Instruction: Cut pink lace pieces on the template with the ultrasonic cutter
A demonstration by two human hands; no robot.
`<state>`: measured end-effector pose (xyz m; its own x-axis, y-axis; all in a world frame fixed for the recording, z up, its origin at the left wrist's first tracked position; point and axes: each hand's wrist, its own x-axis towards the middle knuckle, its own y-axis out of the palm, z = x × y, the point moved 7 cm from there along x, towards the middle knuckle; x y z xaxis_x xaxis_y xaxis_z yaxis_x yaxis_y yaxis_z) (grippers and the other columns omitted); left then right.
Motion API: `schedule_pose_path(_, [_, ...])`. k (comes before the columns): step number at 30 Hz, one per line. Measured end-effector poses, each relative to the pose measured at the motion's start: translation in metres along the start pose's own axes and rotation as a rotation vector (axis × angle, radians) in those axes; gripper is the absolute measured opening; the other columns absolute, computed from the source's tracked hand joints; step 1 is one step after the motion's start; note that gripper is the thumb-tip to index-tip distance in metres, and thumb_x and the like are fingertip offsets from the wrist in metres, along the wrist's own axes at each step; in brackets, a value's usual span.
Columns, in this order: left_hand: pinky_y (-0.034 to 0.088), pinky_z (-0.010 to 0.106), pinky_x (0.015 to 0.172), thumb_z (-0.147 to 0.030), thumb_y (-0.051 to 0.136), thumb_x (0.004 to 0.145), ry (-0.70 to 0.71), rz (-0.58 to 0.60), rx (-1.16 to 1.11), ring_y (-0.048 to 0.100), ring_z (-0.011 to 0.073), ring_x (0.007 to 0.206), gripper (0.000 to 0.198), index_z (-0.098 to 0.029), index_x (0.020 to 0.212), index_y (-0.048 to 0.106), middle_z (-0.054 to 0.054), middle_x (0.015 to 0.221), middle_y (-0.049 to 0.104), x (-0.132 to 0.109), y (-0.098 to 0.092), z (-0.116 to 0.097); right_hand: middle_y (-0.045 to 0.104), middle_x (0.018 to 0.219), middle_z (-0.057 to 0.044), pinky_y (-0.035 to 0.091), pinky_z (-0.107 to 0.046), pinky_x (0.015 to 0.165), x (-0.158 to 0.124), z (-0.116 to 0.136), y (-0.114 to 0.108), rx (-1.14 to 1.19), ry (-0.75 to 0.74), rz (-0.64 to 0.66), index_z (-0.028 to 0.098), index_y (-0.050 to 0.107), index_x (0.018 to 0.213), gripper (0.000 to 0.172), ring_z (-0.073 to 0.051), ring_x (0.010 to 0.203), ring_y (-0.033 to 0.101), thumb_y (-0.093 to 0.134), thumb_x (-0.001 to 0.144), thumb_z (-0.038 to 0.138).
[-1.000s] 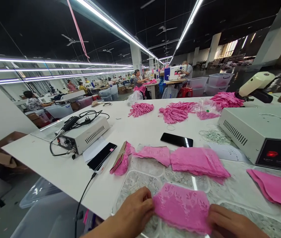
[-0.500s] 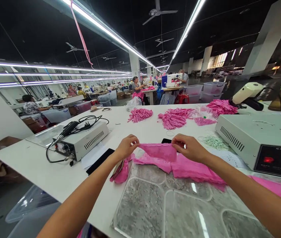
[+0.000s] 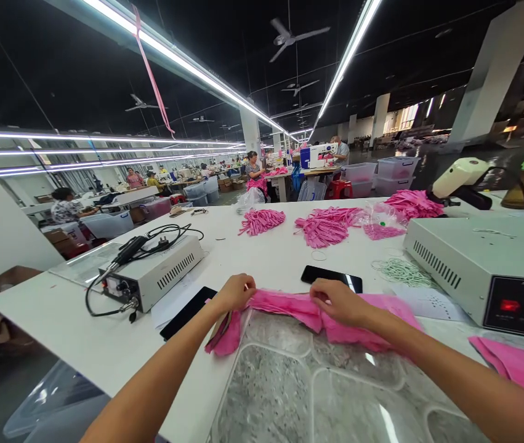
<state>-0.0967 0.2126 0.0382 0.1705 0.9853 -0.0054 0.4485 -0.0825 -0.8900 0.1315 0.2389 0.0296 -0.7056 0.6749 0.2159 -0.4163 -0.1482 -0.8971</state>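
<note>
Both my hands reach forward over a white table [image 3: 266,246]. My left hand [image 3: 234,294] pinches the left end of a pink lace piece [image 3: 284,306], and my right hand [image 3: 339,301] pinches its right end. The piece lies low on a pile of pink lace [image 3: 382,320] at the far edge of a clear mat with grey patterned panels [image 3: 298,381]. A folded pink bundle [image 3: 223,332] hangs just below my left hand.
A black phone [image 3: 332,278] lies behind my hands, another black phone [image 3: 186,312] at the left. Grey control boxes stand left [image 3: 155,277] and right [image 3: 483,264]. Pink strap bundles [image 3: 321,224] lie further back. More pink fabric [image 3: 520,366] is at right. Other people sit at distant tables.
My hands carried a pink lace piece from the near mat forward, held it up, and have now lowered it onto the pink pile.
</note>
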Motion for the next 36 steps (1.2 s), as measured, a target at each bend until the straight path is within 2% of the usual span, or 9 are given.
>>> schedule_pose_path(5, [0.054,0.041,0.084,-0.033,0.058,0.095,-0.093,-0.040,-0.050,0.062,0.0210,0.100,0.032,-0.015,0.122,0.056,0.009,0.119,0.059,0.035,-0.019,0.001,0.060,0.117,-0.008,0.055,-0.040,0.082,0.046,-0.023,-0.035,-0.009,0.108,-0.046,0.017,0.058,0.118,0.029,-0.021,0.097,0.062,0.058,0.095,0.035])
schedule_pose_path(8, [0.054,0.041,0.085,-0.034,0.058,0.095,-0.070,-0.057,-0.026,0.062,0.0211,0.101,0.032,-0.015,0.121,0.056,0.009,0.119,0.059,0.030,-0.022,-0.002,0.060,0.118,-0.008,0.055,-0.041,0.083,0.043,-0.021,-0.039,-0.036,0.091,-0.067,0.017,0.058,0.119,0.030,-0.021,0.098,0.062,0.058,0.095,0.035])
schedule_pose_path(14, [0.054,0.041,0.086,-0.033,0.058,0.095,0.087,0.110,0.061,0.062,0.0207,0.101,0.030,-0.015,0.119,0.057,0.009,0.119,0.060,-0.017,0.008,-0.008,0.063,0.110,-0.007,0.055,-0.039,0.080,-0.012,0.007,0.004,-0.091,-0.063,0.026,0.016,0.060,0.112,0.025,-0.019,0.092,0.063,0.058,0.095,0.034])
schedule_pose_path(18, [0.052,0.042,0.088,-0.034,0.059,0.095,0.188,0.214,0.107,0.061,0.0209,0.101,0.028,-0.015,0.115,0.059,0.008,0.116,0.061,-0.033,0.018,-0.017,0.064,0.105,-0.006,0.055,-0.039,0.081,-0.029,0.020,0.026,-0.120,-0.169,0.073,0.015,0.062,0.107,0.022,-0.019,0.091,0.063,0.059,0.095,0.033])
schedule_pose_path(24, [0.044,0.039,0.097,-0.027,0.066,0.084,0.227,0.176,0.126,0.059,0.0206,0.103,0.016,-0.019,0.097,0.063,0.004,0.115,0.061,-0.031,0.012,-0.036,0.063,0.106,-0.006,0.054,-0.040,0.083,-0.032,0.022,0.034,-0.156,-0.229,0.051,0.015,0.062,0.107,0.022,-0.019,0.093,0.063,0.059,0.094,0.033])
schedule_pose_path(27, [0.043,0.035,0.094,-0.024,0.066,0.077,0.247,0.161,0.143,0.057,0.0214,0.104,0.020,-0.022,0.097,0.062,0.002,0.114,0.060,-0.035,0.024,-0.044,0.064,0.105,-0.006,0.054,-0.040,0.083,-0.034,0.026,0.039,-0.143,-0.250,0.034,0.015,0.062,0.106,0.021,-0.019,0.092,0.063,0.059,0.094,0.032])
schedule_pose_path(29, [0.044,0.033,0.088,-0.022,0.061,0.079,0.247,0.154,0.168,0.058,0.0207,0.098,0.010,-0.021,0.088,0.062,0.003,0.103,0.061,-0.037,0.036,-0.045,0.064,0.102,-0.005,0.054,-0.040,0.082,-0.034,0.030,0.039,-0.118,-0.260,0.018,0.015,0.063,0.104,0.020,-0.018,0.090,0.063,0.059,0.094,0.033])
schedule_pose_path(33, [0.044,0.032,0.083,-0.021,0.054,0.083,0.231,0.125,0.202,0.059,0.0208,0.093,0.007,-0.018,0.080,0.059,0.004,0.096,0.061,-0.039,0.046,-0.042,0.065,0.099,-0.004,0.053,-0.040,0.083,-0.042,0.023,0.018,-0.041,-0.215,-0.068,0.015,0.063,0.100,0.020,-0.018,0.090,0.063,0.060,0.094,0.034])
schedule_pose_path(36, [0.044,0.031,0.082,-0.025,0.059,0.081,0.232,0.123,0.205,0.059,0.0200,0.092,0.006,-0.019,0.082,0.060,0.002,0.095,0.060,-0.040,0.036,-0.044,0.063,0.102,-0.005,0.051,-0.039,0.084,-0.063,-0.007,-0.017,0.026,-0.069,-0.183,0.016,0.062,0.101,0.018,-0.018,0.094,0.061,0.055,0.096,0.032])
